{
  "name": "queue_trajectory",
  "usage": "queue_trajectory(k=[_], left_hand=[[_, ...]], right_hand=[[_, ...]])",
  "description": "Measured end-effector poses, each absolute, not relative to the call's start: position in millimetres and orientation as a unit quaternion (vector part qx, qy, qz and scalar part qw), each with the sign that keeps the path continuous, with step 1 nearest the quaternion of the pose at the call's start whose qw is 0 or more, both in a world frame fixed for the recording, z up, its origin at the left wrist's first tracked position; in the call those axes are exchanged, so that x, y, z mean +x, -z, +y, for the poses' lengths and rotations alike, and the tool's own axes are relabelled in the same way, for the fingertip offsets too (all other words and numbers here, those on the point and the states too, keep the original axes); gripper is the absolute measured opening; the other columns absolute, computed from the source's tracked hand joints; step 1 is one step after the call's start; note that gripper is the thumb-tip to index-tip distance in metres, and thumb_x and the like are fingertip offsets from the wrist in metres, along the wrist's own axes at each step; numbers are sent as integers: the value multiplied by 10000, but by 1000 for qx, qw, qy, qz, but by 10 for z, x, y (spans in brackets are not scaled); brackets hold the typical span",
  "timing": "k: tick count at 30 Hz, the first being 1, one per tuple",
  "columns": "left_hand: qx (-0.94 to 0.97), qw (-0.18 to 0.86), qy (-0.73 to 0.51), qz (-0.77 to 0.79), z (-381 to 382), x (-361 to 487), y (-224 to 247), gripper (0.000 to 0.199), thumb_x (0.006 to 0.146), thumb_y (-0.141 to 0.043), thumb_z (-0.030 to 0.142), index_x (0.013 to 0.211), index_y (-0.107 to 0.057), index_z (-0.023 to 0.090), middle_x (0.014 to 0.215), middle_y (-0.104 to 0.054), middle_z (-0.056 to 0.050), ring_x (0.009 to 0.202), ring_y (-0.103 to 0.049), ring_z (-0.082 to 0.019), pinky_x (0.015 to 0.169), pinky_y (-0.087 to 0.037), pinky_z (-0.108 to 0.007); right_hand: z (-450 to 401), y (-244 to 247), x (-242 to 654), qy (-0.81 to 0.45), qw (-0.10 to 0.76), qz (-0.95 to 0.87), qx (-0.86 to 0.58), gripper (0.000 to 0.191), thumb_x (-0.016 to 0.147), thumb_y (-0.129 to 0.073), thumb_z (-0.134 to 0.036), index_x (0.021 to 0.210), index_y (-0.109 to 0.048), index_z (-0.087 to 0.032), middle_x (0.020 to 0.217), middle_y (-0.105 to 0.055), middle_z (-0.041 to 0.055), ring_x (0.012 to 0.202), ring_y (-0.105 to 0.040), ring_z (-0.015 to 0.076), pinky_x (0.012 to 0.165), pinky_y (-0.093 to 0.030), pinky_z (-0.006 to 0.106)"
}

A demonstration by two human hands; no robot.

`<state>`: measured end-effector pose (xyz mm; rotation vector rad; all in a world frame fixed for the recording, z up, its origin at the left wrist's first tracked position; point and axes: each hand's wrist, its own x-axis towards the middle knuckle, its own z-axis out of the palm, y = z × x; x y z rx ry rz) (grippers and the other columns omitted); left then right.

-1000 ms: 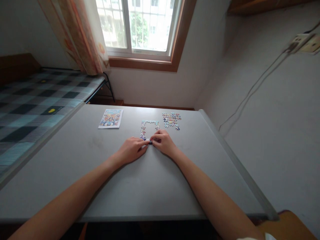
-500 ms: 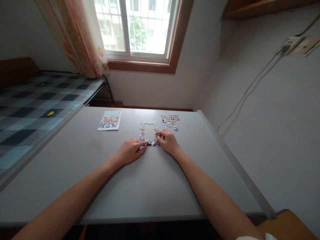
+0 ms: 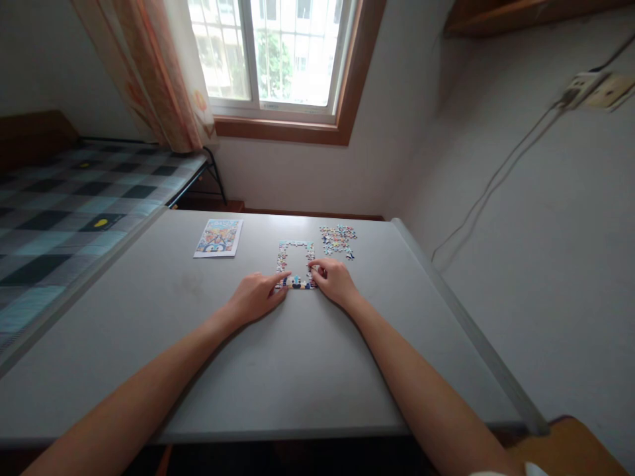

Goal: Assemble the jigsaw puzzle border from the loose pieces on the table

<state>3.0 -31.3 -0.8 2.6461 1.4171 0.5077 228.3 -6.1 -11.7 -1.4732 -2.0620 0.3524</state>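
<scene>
A jigsaw puzzle border (image 3: 296, 244) lies on the grey table, joined into an upright rectangle around a bare middle. Over its lower left corner is my left hand (image 3: 256, 294), index finger stretched onto the pieces and thumb apart below it. My right hand (image 3: 333, 280) rests at the border's right side, thumb and index finger brought together at the pieces. Whatever is between those fingertips is too small to make out. A pile of loose puzzle pieces (image 3: 338, 239) lies just beyond my right hand. Left of the border is a printed picture sheet (image 3: 218, 238).
The grey table (image 3: 278, 383) runs out to a raised edge strip on each side. A checked bed (image 3: 143, 173) stands at the left, below a curtain. A cable (image 3: 489, 188) hangs along the right wall from a socket (image 3: 585, 90).
My left index finger has shifted slightly up and left, uncovering more of the bottom row of pieces. My right hand stays at the right side, with its fingertips moved only a little.
</scene>
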Motion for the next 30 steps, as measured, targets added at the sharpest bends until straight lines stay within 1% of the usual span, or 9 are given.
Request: queue_trajectory(k=[2,6,8,17,24,30], left_hand=[[859,49,-163,483,-315,36,5,392,904,-461,368,1263,-577,259,629,-653,7,557,-556,-145,586,-346,-243],[850,36,-154,502,-323,46,-9,338,894,-470,389,1144,-660,264,618,-652,-12,589,-577,-166,598,-364,-249],[852,37,-155,499,-325,45,-16,327,893,-470,387,1124,-672,275,625,-658,-14,599,-582,-167,602,-370,-249],[853,56,-166,491,-316,30,-22,331,885,-478,383,1130,-673,277,631,-665,-14,590,-581,-150,585,-373,-235],[852,58,-170,491,-316,27,-16,328,886,-473,391,1127,-674,293,622,-660,-9,588,-582,-158,578,-373,-239],[850,65,-174,494,-316,30,-19,328,877,-486,388,1122,-680,285,611,-652,-9,582,-580,-151,588,-387,-234]], right_hand=[[-60,120,2285,-130,287,-772,-551,192,829,-548,-214,956,-692,-208,743,-625,12,726,-530,150,748,-366,276],[-61,124,2284,-128,290,-773,-550,186,828,-550,-216,951,-689,-209,734,-620,10,724,-528,152,744,-365,276],[-60,125,2283,-129,289,-773,-550,183,827,-552,-215,948,-689,-210,728,-617,9,722,-526,151,741,-365,274],[-59,120,2285,-130,288,-774,-548,185,827,-550,-214,948,-691,-214,728,-611,9,719,-521,150,742,-363,273],[-62,113,2284,-130,286,-774,-550,190,828,-545,-213,952,-689,-211,731,-612,8,718,-519,148,739,-362,270],[-59,119,2285,-129,289,-773,-549,188,824,-546,-210,948,-688,-214,723,-609,6,716,-519,148,732,-359,269]])
